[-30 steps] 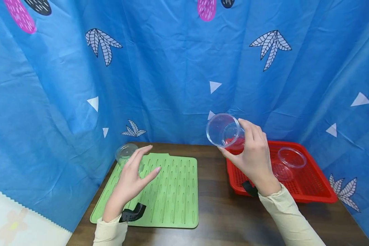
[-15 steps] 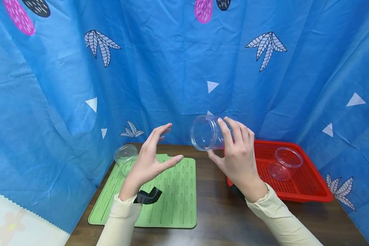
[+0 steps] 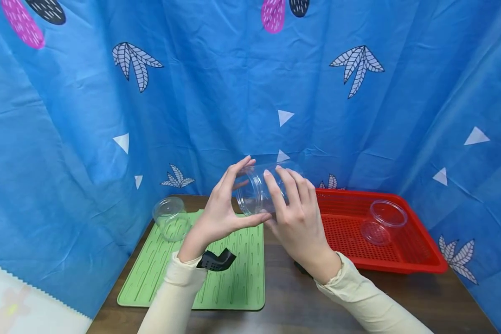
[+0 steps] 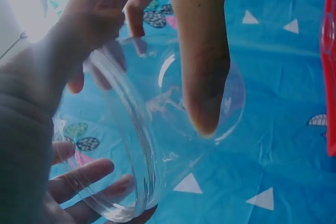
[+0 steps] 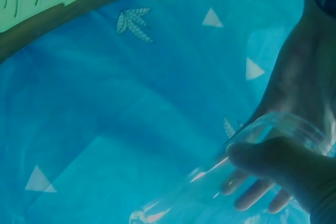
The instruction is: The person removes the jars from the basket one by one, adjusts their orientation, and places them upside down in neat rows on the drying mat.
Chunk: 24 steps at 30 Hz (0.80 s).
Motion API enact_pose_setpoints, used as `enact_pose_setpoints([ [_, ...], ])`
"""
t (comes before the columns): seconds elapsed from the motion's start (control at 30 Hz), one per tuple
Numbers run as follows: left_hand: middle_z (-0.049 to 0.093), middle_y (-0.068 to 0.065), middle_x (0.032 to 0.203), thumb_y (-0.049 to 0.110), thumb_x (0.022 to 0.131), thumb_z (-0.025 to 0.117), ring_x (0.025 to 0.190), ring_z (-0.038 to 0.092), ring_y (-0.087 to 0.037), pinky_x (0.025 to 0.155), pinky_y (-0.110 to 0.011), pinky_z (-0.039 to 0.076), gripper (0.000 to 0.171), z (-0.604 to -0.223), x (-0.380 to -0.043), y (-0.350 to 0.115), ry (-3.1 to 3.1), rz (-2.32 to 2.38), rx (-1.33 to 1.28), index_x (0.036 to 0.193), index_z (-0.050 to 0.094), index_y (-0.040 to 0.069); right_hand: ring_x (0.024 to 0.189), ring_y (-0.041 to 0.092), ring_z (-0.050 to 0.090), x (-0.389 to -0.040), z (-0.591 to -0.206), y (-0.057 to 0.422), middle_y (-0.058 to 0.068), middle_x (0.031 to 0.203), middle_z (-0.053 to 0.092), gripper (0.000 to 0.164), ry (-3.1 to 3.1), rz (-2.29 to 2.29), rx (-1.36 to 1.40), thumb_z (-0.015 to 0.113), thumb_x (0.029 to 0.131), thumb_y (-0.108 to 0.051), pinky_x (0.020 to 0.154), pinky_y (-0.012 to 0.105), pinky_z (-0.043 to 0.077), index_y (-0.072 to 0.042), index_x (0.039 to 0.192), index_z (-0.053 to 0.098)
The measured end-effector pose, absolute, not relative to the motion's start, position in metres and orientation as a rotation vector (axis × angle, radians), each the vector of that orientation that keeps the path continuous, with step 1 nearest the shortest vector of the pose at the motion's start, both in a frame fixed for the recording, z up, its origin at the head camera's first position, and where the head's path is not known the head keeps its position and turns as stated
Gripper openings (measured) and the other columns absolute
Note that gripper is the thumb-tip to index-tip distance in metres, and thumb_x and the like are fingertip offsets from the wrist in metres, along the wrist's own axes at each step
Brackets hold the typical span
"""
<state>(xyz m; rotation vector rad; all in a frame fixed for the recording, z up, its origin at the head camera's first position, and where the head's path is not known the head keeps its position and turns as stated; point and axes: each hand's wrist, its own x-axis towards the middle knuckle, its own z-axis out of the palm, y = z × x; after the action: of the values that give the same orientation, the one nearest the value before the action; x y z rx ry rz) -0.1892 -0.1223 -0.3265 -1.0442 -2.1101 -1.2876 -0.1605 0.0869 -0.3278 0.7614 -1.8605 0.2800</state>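
Note:
A clear plastic cup point(image 3: 254, 191) is held up on its side above the gap between mat and basket, its wide rim facing left. My right hand point(image 3: 297, 214) grips its body from the right, with the thumb below. My left hand point(image 3: 218, 206) is round the rim end, fingers on the far side and thumb beneath, the two thumbs meeting in the head view. In the left wrist view the cup's ringed rim point(image 4: 139, 145) lies between thumb and fingers. The right wrist view shows the right thumb point(image 5: 257, 156) across the cup wall.
A green ribbed mat point(image 3: 229, 287) lies on the dark wooden table point(image 3: 292, 311), with another clear cup point(image 3: 171, 218) at its back left corner. To the right stands a red basket point(image 3: 380, 266) containing a clear cup point(image 3: 387, 214). A blue patterned curtain point(image 3: 217, 93) hangs behind.
My right hand has carried the cup leftward from over the basket's near side, turning its rim to the left. My left hand has moved up and right from above the mat to the rim.

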Motion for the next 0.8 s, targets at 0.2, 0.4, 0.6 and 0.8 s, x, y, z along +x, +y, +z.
enact_pose_setpoints([
  [0.2,0.054,0.005,0.158,0.024,0.078,0.102,0.141,0.056,-0.021,0.111,-0.043,0.056,0.1,-0.327,-0.188,-0.125,-2.096,-1.315,-1.005,0.16,0.046,0.016,0.129,0.049,0.058,-0.159,-0.329,0.077,0.029,0.144,0.062,0.091,-1.862,0.286,0.767,0.102,0.067,-0.009,0.103,0.064,0.051,0.0,0.148,0.061],
  [0.4,0.056,0.005,0.156,0.023,0.078,0.102,0.139,0.058,-0.028,0.11,-0.048,0.057,0.097,-0.329,-0.189,-0.129,-2.103,-1.341,-1.015,0.158,0.049,0.014,0.129,0.049,0.058,-0.158,-0.331,0.076,0.028,0.144,0.062,0.087,-1.864,0.281,0.761,0.098,0.07,-0.008,0.103,0.064,0.052,0.0,0.148,0.061],
  [0.6,0.057,0.007,0.155,0.022,0.078,0.102,0.138,0.059,-0.025,0.11,-0.046,0.057,0.095,-0.331,-0.188,-0.132,-2.111,-1.385,-1.024,0.159,0.05,0.02,0.127,0.049,0.058,-0.158,-0.332,0.08,0.029,0.143,0.062,0.087,-1.86,0.277,0.805,0.101,0.073,-0.017,0.102,0.063,0.053,0.0,0.149,0.061],
  [0.8,0.058,0.008,0.155,0.024,0.079,0.102,0.136,0.06,-0.021,0.11,-0.047,0.057,0.094,-0.331,-0.186,-0.137,-2.106,-1.407,-1.02,0.158,0.05,0.024,0.128,0.048,0.058,-0.15,-0.326,0.092,0.028,0.146,0.06,0.094,-1.856,0.316,0.882,0.104,0.07,-0.027,0.105,0.063,0.052,-0.002,0.15,0.061],
])
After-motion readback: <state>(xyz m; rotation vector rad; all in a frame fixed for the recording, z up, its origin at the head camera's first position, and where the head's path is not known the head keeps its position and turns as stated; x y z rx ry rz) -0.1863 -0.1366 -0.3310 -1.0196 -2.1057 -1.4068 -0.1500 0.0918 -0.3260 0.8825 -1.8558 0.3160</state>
